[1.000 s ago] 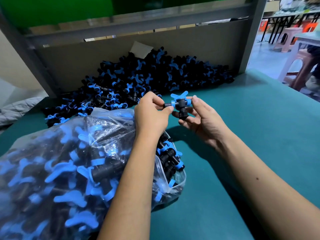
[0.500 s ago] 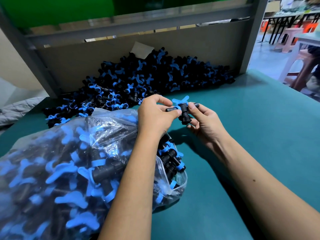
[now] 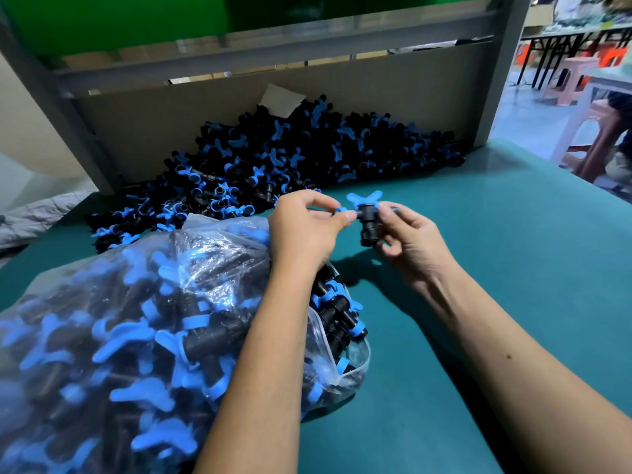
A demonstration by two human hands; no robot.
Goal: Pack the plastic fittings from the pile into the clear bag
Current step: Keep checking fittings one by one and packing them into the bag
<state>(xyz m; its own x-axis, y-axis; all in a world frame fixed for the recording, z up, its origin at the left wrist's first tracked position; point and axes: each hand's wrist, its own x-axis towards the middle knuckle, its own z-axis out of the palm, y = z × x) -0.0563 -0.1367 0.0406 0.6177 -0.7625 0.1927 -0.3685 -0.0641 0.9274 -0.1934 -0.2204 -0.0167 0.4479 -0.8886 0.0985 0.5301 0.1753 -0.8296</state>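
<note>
Black-and-blue plastic fitting (image 3: 367,217) sits mid-frame, just above centre, held off the teal bench (image 3: 513,268) btwn both hands. Left hand (image 3: 304,230) pinches its left stub w/ thumb and forefinger; right hand (image 3: 410,241) has its grip clamped on the right side and lower leg, fingers curled round the body. It's a tee: long axis runs roughly left-right across the frame, third leg pointing down, blue wing handle up top.

Clear bag (image 3: 136,336) lies lower left, already v. full; its open mouth faces right, just below and left of the fitting, under the left forearm. So the drop is prob. down and leftward, and the left hand is nearer the mouth.

Pile (image 3: 290,159) of remaining fittings is still large, heaped vs. the cardboard backboard (image 3: 393,94) upper centre.
</note>
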